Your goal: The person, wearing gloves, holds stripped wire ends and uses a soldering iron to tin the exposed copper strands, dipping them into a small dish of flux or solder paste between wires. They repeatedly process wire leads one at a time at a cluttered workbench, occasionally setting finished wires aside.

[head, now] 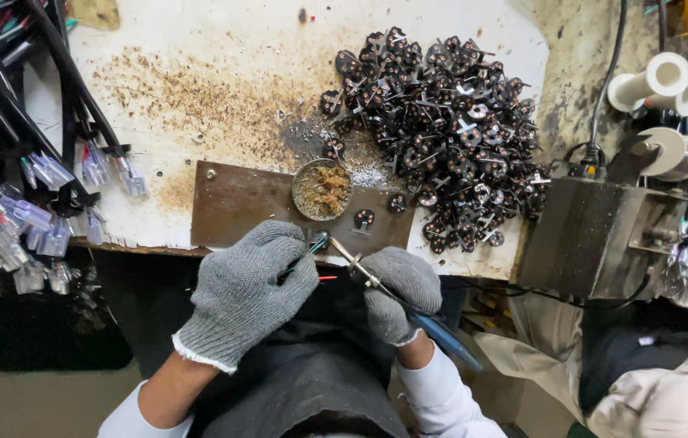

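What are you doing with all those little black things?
A person in grey knit gloves is working at the edge of a stained bench. The left hand pinches thin coloured wires. The right hand holds a blue-handled soldering iron, its tip meeting the wires beside a brown board. A small round tin sits on the board, and a big heap of small black parts lies behind.

I can't make out what my left hand (248, 288) pinches; its glove hides all but thin wire ends (323, 278). My right hand (396, 292) covers the soldering iron (441, 337) grip.
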Action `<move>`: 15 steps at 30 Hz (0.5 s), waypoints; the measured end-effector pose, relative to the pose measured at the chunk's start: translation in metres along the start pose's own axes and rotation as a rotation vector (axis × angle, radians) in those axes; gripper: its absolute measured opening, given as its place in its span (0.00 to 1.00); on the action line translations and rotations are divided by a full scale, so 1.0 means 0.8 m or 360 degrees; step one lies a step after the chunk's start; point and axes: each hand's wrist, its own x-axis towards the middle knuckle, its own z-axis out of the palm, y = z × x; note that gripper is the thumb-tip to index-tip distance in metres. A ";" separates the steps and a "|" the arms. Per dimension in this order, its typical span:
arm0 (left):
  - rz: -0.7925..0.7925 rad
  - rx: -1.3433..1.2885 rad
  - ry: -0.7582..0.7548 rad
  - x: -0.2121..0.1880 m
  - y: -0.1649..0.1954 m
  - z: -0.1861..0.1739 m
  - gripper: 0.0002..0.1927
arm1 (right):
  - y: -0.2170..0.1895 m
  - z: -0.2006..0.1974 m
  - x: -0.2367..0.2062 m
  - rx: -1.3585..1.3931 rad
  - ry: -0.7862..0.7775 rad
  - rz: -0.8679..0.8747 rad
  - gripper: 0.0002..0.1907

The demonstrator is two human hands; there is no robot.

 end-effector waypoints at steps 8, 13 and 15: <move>-0.0017 0.0003 -0.0054 -0.005 -0.002 0.002 0.06 | -0.032 -0.021 -0.014 0.1359 0.0812 0.0518 0.17; 0.0042 0.0003 0.0038 -0.004 0.000 -0.003 0.05 | -0.016 0.005 -0.007 0.0192 0.0705 0.0210 0.15; 0.0034 -0.0012 0.0031 0.000 0.004 -0.003 0.05 | -0.007 0.015 -0.003 -0.0391 0.0649 0.0152 0.15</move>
